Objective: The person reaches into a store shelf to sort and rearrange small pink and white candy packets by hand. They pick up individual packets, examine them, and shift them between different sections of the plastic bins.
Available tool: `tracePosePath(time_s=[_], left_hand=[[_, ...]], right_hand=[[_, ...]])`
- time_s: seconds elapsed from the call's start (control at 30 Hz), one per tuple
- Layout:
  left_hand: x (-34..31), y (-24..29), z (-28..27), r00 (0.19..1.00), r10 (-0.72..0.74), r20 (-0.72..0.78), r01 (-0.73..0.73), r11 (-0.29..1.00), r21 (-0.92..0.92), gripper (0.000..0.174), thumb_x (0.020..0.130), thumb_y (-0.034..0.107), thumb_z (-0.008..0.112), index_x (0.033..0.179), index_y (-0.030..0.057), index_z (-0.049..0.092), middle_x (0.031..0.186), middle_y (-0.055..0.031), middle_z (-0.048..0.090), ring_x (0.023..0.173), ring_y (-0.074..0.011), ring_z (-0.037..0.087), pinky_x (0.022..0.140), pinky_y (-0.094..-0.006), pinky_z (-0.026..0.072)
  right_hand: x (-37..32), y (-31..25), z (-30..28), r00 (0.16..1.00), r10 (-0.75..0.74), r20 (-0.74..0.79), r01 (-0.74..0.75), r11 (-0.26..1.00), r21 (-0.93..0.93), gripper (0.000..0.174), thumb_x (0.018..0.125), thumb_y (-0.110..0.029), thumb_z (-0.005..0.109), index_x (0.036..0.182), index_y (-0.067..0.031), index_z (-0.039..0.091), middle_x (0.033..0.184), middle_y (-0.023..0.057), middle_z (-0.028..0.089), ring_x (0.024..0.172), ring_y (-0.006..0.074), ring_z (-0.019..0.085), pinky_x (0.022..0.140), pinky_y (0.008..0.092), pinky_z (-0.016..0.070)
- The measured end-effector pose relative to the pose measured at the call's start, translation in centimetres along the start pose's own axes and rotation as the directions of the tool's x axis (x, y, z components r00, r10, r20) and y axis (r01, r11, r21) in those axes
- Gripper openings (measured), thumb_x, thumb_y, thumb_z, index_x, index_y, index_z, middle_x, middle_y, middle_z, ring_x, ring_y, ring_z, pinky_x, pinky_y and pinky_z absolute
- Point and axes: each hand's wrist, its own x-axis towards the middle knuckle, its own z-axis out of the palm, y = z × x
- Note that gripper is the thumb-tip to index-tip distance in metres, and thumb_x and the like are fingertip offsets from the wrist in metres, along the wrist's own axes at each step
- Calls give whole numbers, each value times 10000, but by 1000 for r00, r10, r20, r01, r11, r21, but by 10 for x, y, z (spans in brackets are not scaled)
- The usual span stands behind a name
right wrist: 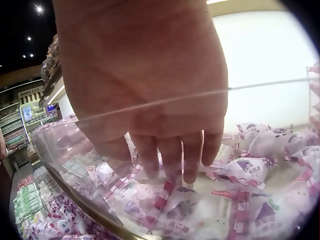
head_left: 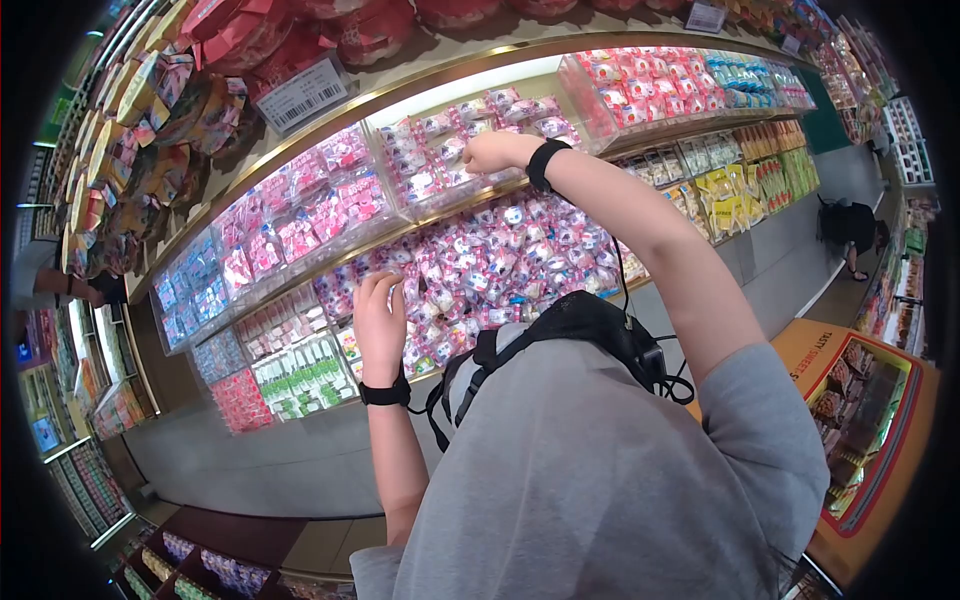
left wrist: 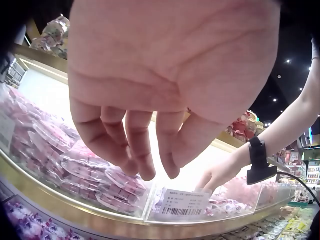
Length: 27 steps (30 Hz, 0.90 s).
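Observation:
My right hand [head_left: 496, 152] reaches over the clear front of an upper bin [head_left: 470, 205] filled with small white packets printed in purple and pink. From the right wrist view its fingers point down among the wrapped packets [right wrist: 240, 172], with fingertips right at them; whether they pinch one I cannot tell. My left hand [head_left: 380, 312] hangs in front of the shelf, left of a lower heap of similar packets [head_left: 500, 255]. Its fingers are loosely bent and hold nothing, as the left wrist view shows.
Pink packets [head_left: 345, 195] and blue packets [head_left: 195, 295] fill bins to the left. Red-pink packets [head_left: 650, 85] stand in a clear bin to the right. Above runs a gold-edged shelf with a price tag [head_left: 302, 95]. An orange display box [head_left: 800, 350] stands at the right.

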Motion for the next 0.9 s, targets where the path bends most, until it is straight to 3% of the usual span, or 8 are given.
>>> tracePosePath(time_s=[0.17,0.3,0.4,0.57,0.63,0.77,0.83,0.9], left_hand=[[-11,0,0,999,-47,-5,47,999,-7,112,758,34,551,863,23,591,923,-90,568,862,-271,517,754,-354,413],[20,24,7,997,79,-11,-80,993,-92,119,753,36,552,866,17,589,916,-98,575,862,-274,520,754,-360,411],[62,38,33,971,237,-46,-237,971,-13,145,761,58,534,888,5,580,941,-104,575,883,-268,523,776,-363,405],[117,50,82,923,384,13,-383,915,129,190,755,73,474,908,-11,550,926,-136,572,892,-264,534,794,-369,405],[126,50,99,942,329,66,-335,918,213,214,770,139,448,866,-14,563,839,-148,589,837,-272,551,785,-372,406],[141,47,117,963,230,141,-257,939,226,305,772,247,421,781,-16,575,754,-160,604,778,-279,563,797,-366,394],[142,46,119,943,120,311,-221,923,315,389,814,277,331,780,-14,587,765,-191,604,729,-305,575,765,-392,411],[142,44,124,960,145,241,-211,937,277,404,823,283,316,776,-15,585,781,-192,610,731,-311,580,780,-412,410]], right_hand=[[14,-11,1,994,57,90,-40,983,-180,283,714,-187,542,925,-8,601,922,173,609,874,311,581,738,403,467],[21,-7,9,999,34,42,-28,991,-131,258,685,-80,548,919,26,571,878,202,605,840,330,586,695,398,475],[28,3,20,1000,-17,-22,17,1000,-17,116,662,-47,541,726,-13,632,798,194,614,779,328,597,675,386,473],[33,18,29,992,-94,-85,101,991,87,221,625,-123,593,833,-106,665,769,143,626,716,276,607,652,342,473],[33,19,28,991,-98,-88,103,994,48,216,629,-122,589,832,-101,663,760,154,621,703,288,603,644,341,471],[28,25,23,993,-115,-33,120,952,282,206,656,-108,578,844,-79,656,741,143,625,665,221,598,633,314,459],[27,30,21,993,-113,-23,113,922,370,189,671,-104,575,837,-57,651,736,124,632,661,184,588,632,305,453],[26,32,20,993,-112,-42,119,900,420,180,677,-101,575,833,-44,644,731,107,636,662,181,585,635,303,455]])
